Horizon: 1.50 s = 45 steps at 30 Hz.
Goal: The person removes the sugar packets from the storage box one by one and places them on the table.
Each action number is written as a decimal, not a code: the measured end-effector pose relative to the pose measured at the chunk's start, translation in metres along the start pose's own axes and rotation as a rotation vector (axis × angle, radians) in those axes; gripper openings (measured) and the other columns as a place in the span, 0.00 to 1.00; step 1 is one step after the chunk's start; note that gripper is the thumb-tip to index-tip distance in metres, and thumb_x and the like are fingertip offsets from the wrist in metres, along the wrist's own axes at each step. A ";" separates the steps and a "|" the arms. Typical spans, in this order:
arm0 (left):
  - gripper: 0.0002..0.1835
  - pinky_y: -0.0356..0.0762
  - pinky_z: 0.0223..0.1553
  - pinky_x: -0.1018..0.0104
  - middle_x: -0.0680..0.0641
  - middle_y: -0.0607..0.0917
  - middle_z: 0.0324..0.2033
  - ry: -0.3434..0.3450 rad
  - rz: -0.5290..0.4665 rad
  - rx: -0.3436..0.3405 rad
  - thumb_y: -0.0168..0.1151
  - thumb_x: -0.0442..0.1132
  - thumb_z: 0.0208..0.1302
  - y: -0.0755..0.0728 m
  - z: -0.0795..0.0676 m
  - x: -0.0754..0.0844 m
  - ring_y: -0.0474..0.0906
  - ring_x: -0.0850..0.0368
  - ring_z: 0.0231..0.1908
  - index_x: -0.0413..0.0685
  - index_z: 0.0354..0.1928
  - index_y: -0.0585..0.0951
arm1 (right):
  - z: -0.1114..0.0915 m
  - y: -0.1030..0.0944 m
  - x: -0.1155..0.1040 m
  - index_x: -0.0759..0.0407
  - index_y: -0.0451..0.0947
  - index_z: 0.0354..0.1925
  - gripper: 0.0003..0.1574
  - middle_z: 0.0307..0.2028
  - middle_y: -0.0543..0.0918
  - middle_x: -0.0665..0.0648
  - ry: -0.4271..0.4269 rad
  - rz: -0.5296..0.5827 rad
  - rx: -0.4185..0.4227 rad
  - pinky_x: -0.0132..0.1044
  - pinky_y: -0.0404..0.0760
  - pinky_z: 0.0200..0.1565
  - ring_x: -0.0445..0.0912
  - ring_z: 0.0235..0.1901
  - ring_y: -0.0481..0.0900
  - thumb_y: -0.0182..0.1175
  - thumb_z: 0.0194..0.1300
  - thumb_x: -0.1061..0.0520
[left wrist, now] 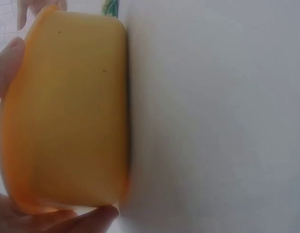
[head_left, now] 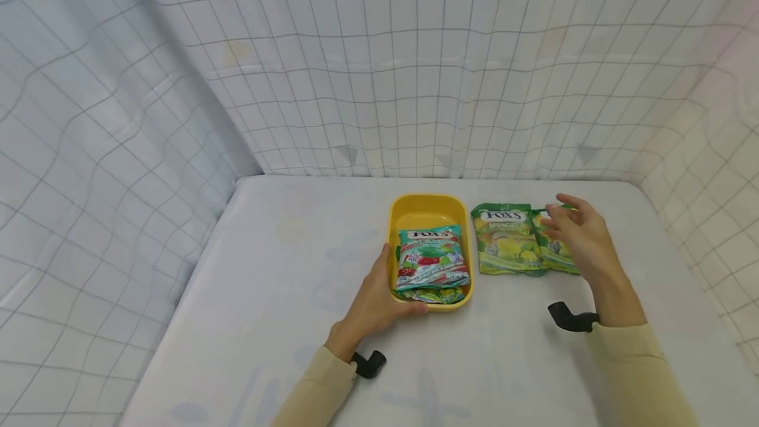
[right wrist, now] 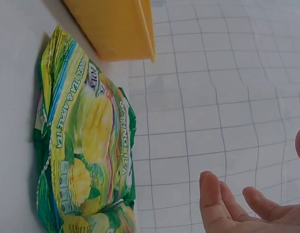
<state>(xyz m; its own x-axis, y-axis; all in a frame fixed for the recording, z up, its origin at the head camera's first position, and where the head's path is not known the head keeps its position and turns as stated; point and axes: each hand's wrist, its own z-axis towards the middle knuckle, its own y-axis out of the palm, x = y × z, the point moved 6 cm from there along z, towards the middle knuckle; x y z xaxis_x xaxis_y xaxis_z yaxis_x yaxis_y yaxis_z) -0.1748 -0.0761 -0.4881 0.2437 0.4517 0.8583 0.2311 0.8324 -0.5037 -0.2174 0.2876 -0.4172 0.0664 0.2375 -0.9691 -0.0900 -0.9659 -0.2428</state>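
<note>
A yellow plastic tub (head_left: 431,203) stands on the white table. In it lies a teal Fox's Mint Blossom candy bag (head_left: 433,259), over green packaging (head_left: 435,294) that shows at the near end. My left hand (head_left: 379,298) holds the tub at its near left corner, thumb along the near side and fingers along the left wall (left wrist: 67,111). To the tub's right is a green Fox's Spring Tea candy bag (head_left: 506,242), with a similar green bag (head_left: 556,252) beside it. Over that second bag hovers my right hand (head_left: 584,236), its fingers loosely bent with nothing between them.
Light grid-patterned cloth (head_left: 427,84) hangs behind the table (head_left: 284,249) and along both sides. The tub stands close to the left edge of the Spring Tea bag. Each wrist wears a black mount (head_left: 572,318).
</note>
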 end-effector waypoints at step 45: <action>0.73 0.63 0.69 0.48 0.44 0.63 0.74 -0.053 -0.004 0.009 0.83 0.63 0.42 0.001 -0.001 -0.002 0.64 0.51 0.70 0.46 0.82 0.45 | -0.002 0.121 -0.031 0.61 0.50 0.79 0.50 0.68 0.71 0.67 0.102 0.089 -0.194 0.46 0.75 0.61 0.57 0.60 0.79 0.53 0.76 0.34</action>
<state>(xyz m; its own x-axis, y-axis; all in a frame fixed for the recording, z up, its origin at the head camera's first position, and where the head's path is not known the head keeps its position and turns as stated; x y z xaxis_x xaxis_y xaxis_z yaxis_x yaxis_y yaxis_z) -0.1739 -0.0766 -0.4904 0.1925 0.4641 0.8646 0.2236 0.8371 -0.4992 -0.2284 0.1634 -0.4161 0.1676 0.1486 -0.9746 0.0917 -0.9866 -0.1346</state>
